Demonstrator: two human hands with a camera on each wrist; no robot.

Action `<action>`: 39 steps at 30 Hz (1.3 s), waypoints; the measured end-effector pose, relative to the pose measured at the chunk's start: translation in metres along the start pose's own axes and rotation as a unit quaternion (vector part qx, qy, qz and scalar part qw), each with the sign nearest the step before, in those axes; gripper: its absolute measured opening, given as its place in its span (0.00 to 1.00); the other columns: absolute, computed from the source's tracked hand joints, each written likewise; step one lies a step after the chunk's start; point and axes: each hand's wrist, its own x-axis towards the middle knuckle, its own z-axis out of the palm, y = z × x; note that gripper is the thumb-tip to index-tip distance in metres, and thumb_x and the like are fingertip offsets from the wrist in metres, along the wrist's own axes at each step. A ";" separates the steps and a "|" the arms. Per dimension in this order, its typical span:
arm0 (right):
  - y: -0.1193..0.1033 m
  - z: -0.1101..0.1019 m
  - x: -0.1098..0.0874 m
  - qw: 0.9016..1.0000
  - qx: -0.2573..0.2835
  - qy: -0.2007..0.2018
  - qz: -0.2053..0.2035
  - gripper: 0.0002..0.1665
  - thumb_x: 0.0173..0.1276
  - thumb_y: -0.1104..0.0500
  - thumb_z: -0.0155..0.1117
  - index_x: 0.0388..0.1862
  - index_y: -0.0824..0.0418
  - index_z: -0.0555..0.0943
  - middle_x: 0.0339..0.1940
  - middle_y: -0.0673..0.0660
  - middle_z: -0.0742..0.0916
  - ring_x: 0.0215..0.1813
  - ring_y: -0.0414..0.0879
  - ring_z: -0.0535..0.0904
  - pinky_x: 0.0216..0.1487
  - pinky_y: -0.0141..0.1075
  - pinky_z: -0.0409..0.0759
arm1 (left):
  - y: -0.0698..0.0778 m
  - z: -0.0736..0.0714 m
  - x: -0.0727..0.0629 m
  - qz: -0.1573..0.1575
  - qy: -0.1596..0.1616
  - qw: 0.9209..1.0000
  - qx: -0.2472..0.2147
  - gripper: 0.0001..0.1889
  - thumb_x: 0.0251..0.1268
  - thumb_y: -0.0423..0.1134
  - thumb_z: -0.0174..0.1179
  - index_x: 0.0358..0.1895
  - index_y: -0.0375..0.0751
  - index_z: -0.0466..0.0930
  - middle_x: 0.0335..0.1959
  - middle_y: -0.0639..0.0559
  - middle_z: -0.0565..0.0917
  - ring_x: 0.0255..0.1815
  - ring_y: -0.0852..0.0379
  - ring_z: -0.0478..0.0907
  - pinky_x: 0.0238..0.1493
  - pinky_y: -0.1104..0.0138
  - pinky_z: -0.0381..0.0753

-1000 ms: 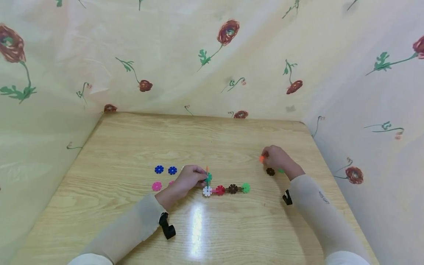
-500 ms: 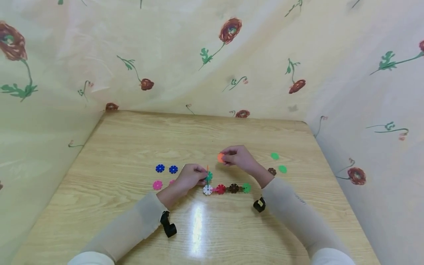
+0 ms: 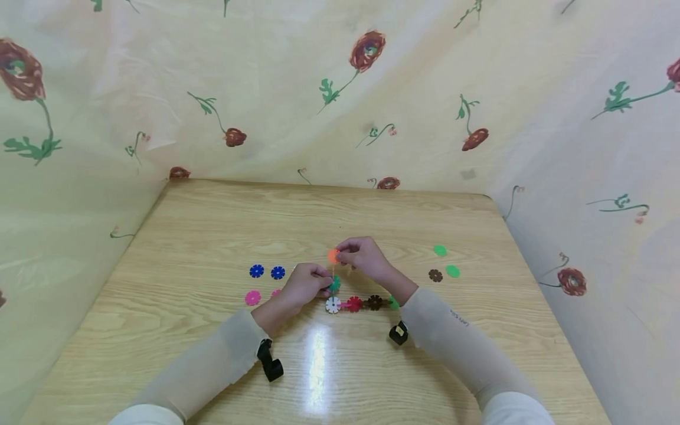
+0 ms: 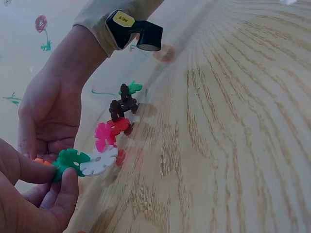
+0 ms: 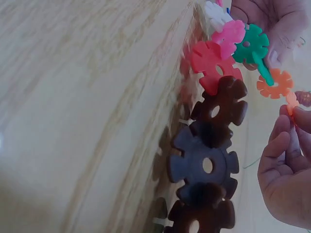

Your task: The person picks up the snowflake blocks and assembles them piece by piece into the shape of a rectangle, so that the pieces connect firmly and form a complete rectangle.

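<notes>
A chain of interlocking snowflake discs lies on the table, running from a white disc through pink, a red disc and brown to a light green disc. From the white end it bends away from me through a dark green disc to an orange disc. My left hand pinches the dark green part between thumb and fingers. A second orange disc is pinched by my right hand. Its edge stands right at the chain's orange disc in the right wrist view.
Loose blue discs and pink discs lie left of the chain, some partly behind my left hand. To the right are light green discs and a brown disc. Flower-patterned sheeting surrounds the table.
My right hand has carried the orange disc left from the loose discs on the right to the chain's far end. The left hand has kept its pinch in the same place.
</notes>
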 end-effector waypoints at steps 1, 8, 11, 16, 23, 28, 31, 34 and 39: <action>0.000 0.001 0.000 1.000 -0.003 0.002 -0.001 0.10 0.70 0.63 0.68 0.47 0.68 0.86 0.33 0.56 0.90 0.38 0.58 0.83 0.31 0.39 0.80 | 0.000 0.000 0.000 0.000 -0.001 1.000 0.000 0.04 0.71 0.26 0.59 0.42 0.26 0.79 0.37 0.40 0.84 0.31 0.55 0.84 0.39 0.64 0.87; -0.003 0.003 0.001 1.000 -0.021 0.008 0.002 0.09 0.69 0.63 0.69 0.45 0.67 0.87 0.32 0.55 0.89 0.38 0.58 0.83 0.30 0.34 0.78 | 0.000 0.001 0.000 0.000 -0.001 1.000 0.009 0.04 0.71 0.27 0.60 0.42 0.27 0.80 0.36 0.40 0.85 0.31 0.55 0.84 0.39 0.63 0.87; -0.004 0.004 0.001 1.000 -0.029 0.006 0.004 0.09 0.69 0.63 0.69 0.45 0.66 0.87 0.32 0.55 0.88 0.38 0.60 0.84 0.32 0.38 0.80 | 0.001 0.001 0.001 -0.002 -0.004 1.000 0.006 0.04 0.71 0.27 0.60 0.42 0.27 0.80 0.36 0.40 0.85 0.31 0.55 0.84 0.39 0.63 0.87; -0.004 0.004 0.000 0.999 -0.031 -0.002 0.010 0.08 0.69 0.62 0.69 0.44 0.65 0.86 0.33 0.55 0.89 0.40 0.59 0.85 0.35 0.41 0.81 | 0.001 0.001 0.000 -0.001 -0.007 1.000 -0.001 0.04 0.71 0.26 0.60 0.42 0.26 0.80 0.36 0.40 0.85 0.31 0.55 0.84 0.39 0.63 0.87; -0.001 0.002 -0.002 1.000 0.005 0.000 0.030 0.07 0.69 0.62 0.69 0.42 0.66 0.83 0.32 0.55 0.89 0.39 0.57 0.85 0.36 0.43 0.82 | 0.001 0.001 0.000 -0.008 0.008 1.000 -0.006 0.04 0.70 0.27 0.61 0.42 0.27 0.81 0.36 0.40 0.85 0.30 0.56 0.84 0.39 0.63 0.87; 0.001 0.003 -0.005 0.999 0.030 0.000 0.033 0.08 0.69 0.63 0.69 0.42 0.67 0.82 0.33 0.56 0.89 0.37 0.52 0.86 0.38 0.44 0.83 | 0.000 0.001 0.000 -0.010 0.007 1.000 -0.012 0.04 0.70 0.27 0.60 0.42 0.27 0.80 0.36 0.40 0.85 0.30 0.55 0.84 0.40 0.63 0.87; 0.000 0.003 -0.007 0.998 0.049 -0.006 0.032 0.10 0.70 0.64 0.67 0.46 0.69 0.82 0.34 0.58 0.89 0.39 0.53 0.87 0.43 0.48 0.85 | 0.000 0.001 -0.001 -0.012 0.007 1.000 -0.011 0.04 0.71 0.26 0.60 0.42 0.27 0.80 0.36 0.39 0.85 0.30 0.55 0.84 0.40 0.63 0.87; -0.002 0.003 -0.008 0.997 0.070 -0.014 0.028 0.13 0.72 0.67 0.65 0.52 0.72 0.82 0.37 0.61 0.89 0.41 0.57 0.87 0.47 0.50 0.86 | 0.002 0.002 -0.002 -0.009 0.010 1.000 -0.001 0.04 0.71 0.27 0.60 0.42 0.27 0.81 0.36 0.40 0.85 0.30 0.56 0.84 0.39 0.64 0.87; -0.005 0.003 -0.010 0.995 0.091 -0.021 0.026 0.16 0.72 0.70 0.62 0.57 0.73 0.80 0.41 0.64 0.87 0.41 0.56 0.88 0.48 0.50 0.86 | 0.006 0.004 -0.004 0.003 0.016 1.000 0.017 0.03 0.70 0.26 0.60 0.41 0.27 0.81 0.35 0.41 0.84 0.30 0.56 0.82 0.37 0.66 0.86</action>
